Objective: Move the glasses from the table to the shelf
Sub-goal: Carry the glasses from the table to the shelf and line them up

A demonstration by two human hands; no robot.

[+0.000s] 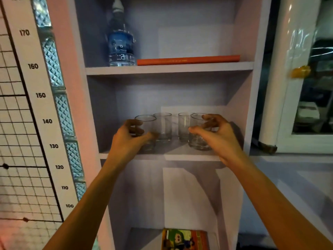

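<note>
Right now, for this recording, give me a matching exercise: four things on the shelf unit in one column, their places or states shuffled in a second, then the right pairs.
Things
1. clear plastic water bottle with blue label
2. long orange tube
3. clear short glass under the left hand
4. colourful cartoon book

Places or states
A. lying flat on the bottom shelf
B. standing upright at the left of the top shelf
C. on the middle shelf, fingers curled round it
D. lying along the top shelf, beside the bottle

Pairs: 1-B, 2-D, 3-C, 4-A
</note>
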